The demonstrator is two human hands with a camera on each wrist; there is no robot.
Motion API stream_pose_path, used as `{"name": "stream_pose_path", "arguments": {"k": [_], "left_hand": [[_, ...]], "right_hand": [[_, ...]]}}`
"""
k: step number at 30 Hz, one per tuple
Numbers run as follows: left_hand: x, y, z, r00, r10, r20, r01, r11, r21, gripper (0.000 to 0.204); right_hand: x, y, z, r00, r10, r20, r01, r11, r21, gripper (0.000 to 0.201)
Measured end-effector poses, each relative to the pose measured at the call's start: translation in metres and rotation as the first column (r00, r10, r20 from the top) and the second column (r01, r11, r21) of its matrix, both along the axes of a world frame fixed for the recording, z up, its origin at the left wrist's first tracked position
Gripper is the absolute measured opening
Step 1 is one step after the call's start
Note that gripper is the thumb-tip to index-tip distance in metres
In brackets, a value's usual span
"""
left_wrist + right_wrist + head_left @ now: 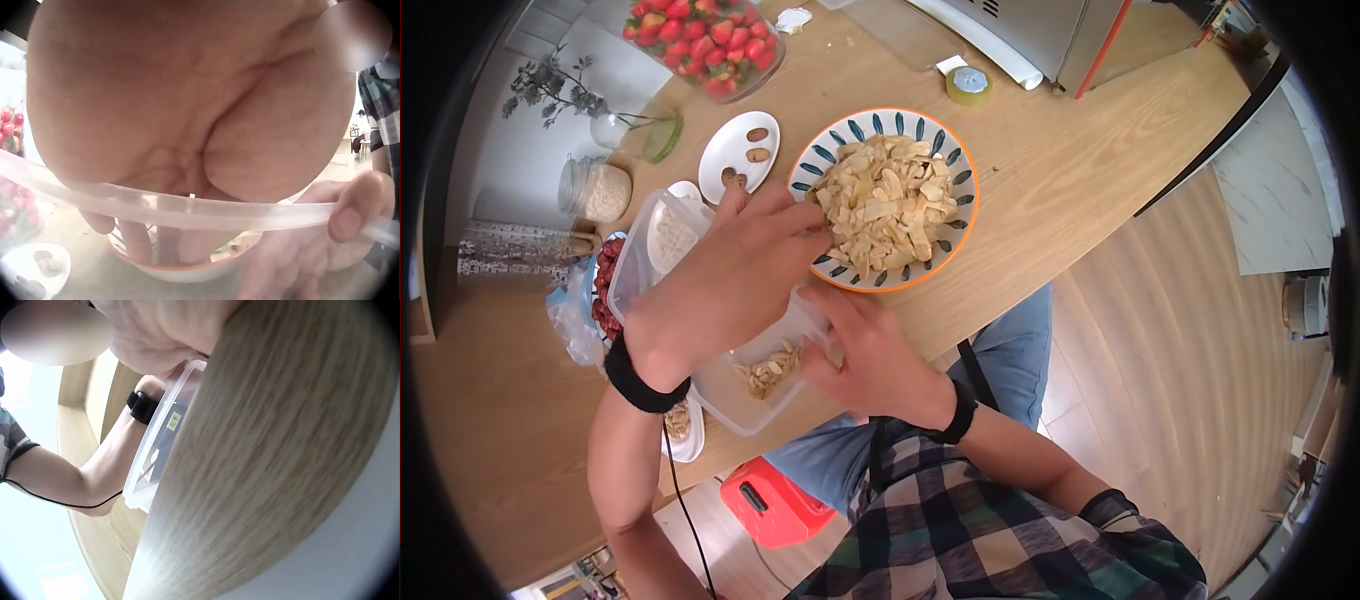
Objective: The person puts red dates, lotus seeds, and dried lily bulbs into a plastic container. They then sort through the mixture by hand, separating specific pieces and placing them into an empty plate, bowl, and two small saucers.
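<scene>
A clear plastic box (735, 410) stands near the table edge, with a small heap of pale dried slices (766, 372) in it. My right hand (878, 355) grips its near wall, the thumb (347, 224) hooked over the rim. Beside the box, a patterned bowl with an orange rim (968, 215) is heaped with more pale slices (890, 205). My left hand (745, 265) reaches palm down across the box, its fingers at the bowl's left edge. In the left wrist view the fingers hang down behind the box rim; whether they hold a slice I cannot tell.
A white plate (745, 135) with brown pieces lies behind my left hand. Farther back are a tub of strawberries (710, 45), a vase (645, 135) and a jar (600, 190). Tape (969, 86) lies near a metal appliance (1040, 35); a red stool (775, 505) stands below the table.
</scene>
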State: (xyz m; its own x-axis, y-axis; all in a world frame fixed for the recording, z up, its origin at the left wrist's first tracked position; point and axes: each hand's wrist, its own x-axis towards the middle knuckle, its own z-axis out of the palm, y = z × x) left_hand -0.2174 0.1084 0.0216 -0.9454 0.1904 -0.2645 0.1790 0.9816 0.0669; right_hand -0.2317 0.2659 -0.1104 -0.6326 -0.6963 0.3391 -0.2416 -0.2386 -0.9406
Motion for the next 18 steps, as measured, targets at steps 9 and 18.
{"name": "stream_pose_path", "arguments": {"k": [9,18], "left_hand": [[0.056,0.007,0.045,0.950,0.235,-0.206,-0.145,0.916,0.374,0.024],[0.091,0.005,-0.015,0.984,0.099,0.150,-0.119,0.985,0.127,0.018]], "right_hand": [[-0.001,0.000,0.000,1.000,0.028,0.000,-0.028,1.000,0.005,0.042],[0.002,-0.001,-0.005,0.999,0.017,0.035,-0.018,0.999,0.035,0.046]]}}
